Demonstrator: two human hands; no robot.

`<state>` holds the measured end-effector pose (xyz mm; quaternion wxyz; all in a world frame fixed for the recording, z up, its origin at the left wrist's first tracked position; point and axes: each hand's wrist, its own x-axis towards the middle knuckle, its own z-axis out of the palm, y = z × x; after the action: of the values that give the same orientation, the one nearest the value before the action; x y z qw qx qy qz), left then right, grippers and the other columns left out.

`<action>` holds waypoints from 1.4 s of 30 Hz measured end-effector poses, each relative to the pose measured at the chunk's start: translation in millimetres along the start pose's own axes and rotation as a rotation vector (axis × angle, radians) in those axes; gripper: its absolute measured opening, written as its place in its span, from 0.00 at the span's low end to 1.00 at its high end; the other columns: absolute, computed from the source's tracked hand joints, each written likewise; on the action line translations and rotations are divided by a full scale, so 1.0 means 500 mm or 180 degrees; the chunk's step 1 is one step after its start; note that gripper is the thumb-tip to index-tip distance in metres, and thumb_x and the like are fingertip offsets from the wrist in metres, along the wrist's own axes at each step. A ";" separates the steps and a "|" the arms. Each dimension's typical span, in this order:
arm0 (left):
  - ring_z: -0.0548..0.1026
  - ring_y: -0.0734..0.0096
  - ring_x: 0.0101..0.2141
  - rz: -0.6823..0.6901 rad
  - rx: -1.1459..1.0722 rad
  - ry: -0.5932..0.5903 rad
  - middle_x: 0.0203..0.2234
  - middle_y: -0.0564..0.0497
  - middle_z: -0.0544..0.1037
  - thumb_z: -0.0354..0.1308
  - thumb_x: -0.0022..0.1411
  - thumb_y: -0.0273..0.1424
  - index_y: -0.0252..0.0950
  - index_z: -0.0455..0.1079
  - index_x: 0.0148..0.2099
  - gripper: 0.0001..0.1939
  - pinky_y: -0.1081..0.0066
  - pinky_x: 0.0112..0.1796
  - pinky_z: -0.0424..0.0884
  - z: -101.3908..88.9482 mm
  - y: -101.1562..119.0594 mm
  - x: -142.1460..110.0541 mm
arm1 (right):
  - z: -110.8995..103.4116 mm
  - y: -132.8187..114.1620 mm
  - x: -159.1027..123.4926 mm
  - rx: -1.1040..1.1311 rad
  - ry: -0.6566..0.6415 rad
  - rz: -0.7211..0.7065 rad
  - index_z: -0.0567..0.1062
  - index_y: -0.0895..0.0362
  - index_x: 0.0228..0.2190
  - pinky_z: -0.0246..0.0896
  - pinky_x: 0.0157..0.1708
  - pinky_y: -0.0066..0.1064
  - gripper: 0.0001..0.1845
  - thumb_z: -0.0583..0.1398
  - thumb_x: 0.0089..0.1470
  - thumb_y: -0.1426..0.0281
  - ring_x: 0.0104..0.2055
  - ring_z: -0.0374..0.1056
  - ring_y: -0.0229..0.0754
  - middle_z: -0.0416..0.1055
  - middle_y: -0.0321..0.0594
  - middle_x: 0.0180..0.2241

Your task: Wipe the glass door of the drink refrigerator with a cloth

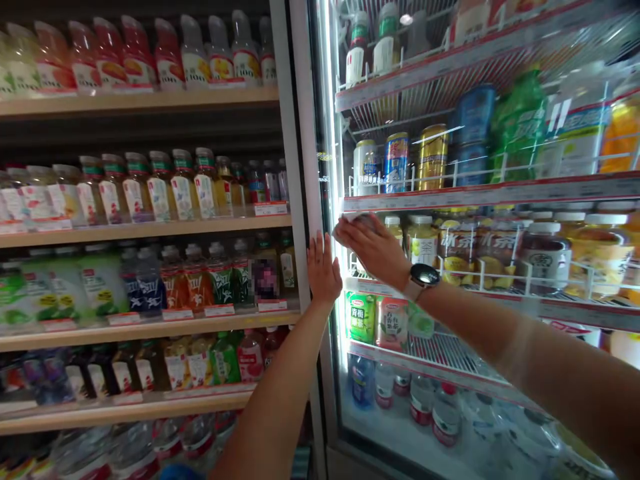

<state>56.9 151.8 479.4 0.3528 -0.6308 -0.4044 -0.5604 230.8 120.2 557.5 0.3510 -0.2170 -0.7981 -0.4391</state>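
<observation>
My left hand (324,270) lies flat with its fingers up against the upright edge of the fridge's door frame (320,347). My right hand (373,243), with a dark round watch (425,275) on the wrist, presses on the glass door in front of the lit shelves. Its fingers are bent and close together. A greyish patch shows at their upper edge, too blurred to name, and the palm is hidden. Behind the glass near this hand stand tea bottles (421,240) with white caps.
Left of the fridge, open wooden shelves (150,233) hold rows of bottled drinks. Behind the glass, wire racks carry cans (433,157), a large green bottle (523,123) and juice cartons (361,317). Water bottles (447,413) stand at the bottom of the fridge.
</observation>
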 end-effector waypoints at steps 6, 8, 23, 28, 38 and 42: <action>0.40 0.62 0.70 -0.0025 -0.0015 -0.0013 0.71 0.44 0.47 0.34 0.74 0.38 0.35 0.41 0.73 0.30 0.53 0.68 0.45 -0.002 0.001 0.001 | 0.010 -0.020 0.010 -0.0078 0.0193 0.0285 0.54 0.63 0.66 0.40 0.68 0.57 0.32 0.49 0.62 0.79 0.68 0.52 0.52 0.56 0.51 0.67; 0.40 0.62 0.70 -0.0019 0.0015 -0.0021 0.71 0.44 0.47 0.34 0.74 0.38 0.35 0.41 0.73 0.30 0.53 0.68 0.45 -0.001 -0.001 -0.001 | 0.029 -0.053 -0.039 -0.0077 0.0176 0.0178 0.51 0.63 0.68 0.43 0.68 0.56 0.35 0.51 0.61 0.79 0.67 0.54 0.53 0.56 0.51 0.67; 0.40 0.62 0.71 0.0056 0.0068 -0.0019 0.71 0.45 0.47 0.34 0.74 0.36 0.36 0.40 0.73 0.30 0.54 0.68 0.44 0.000 -0.004 -0.001 | 0.088 -0.201 -0.308 0.0269 -0.0298 -0.0308 0.53 0.62 0.67 0.61 0.61 0.45 0.42 0.52 0.51 0.85 0.59 0.65 0.47 0.67 0.45 0.61; 0.39 0.62 0.70 -0.0089 -0.0029 -0.0076 0.71 0.44 0.48 0.34 0.73 0.38 0.35 0.43 0.73 0.30 0.54 0.68 0.44 0.000 -0.001 0.000 | 0.032 -0.079 -0.146 0.0191 -0.0185 -0.0253 0.53 0.59 0.67 0.50 0.66 0.51 0.39 0.52 0.56 0.83 0.62 0.61 0.49 0.62 0.47 0.64; 0.40 0.61 0.70 0.0017 0.0052 0.0012 0.71 0.43 0.47 0.34 0.74 0.36 0.33 0.42 0.73 0.29 0.54 0.68 0.45 -0.002 0.001 0.000 | 0.010 -0.021 -0.005 -0.0116 0.0160 0.0327 0.53 0.63 0.67 0.39 0.69 0.55 0.33 0.50 0.62 0.78 0.69 0.50 0.53 0.55 0.50 0.67; 0.40 0.61 0.70 0.0029 0.0056 -0.0003 0.71 0.44 0.46 0.35 0.74 0.37 0.35 0.40 0.73 0.30 0.54 0.68 0.45 0.000 -0.002 -0.003 | 0.053 -0.093 -0.104 -0.0098 0.0149 0.0147 0.51 0.64 0.68 0.44 0.68 0.53 0.37 0.52 0.59 0.79 0.66 0.55 0.53 0.57 0.50 0.67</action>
<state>55.8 151.9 477.9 0.3607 -0.6298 -0.4066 -0.5550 225.2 116.6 483.4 0.3762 -0.2304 -0.7776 -0.4480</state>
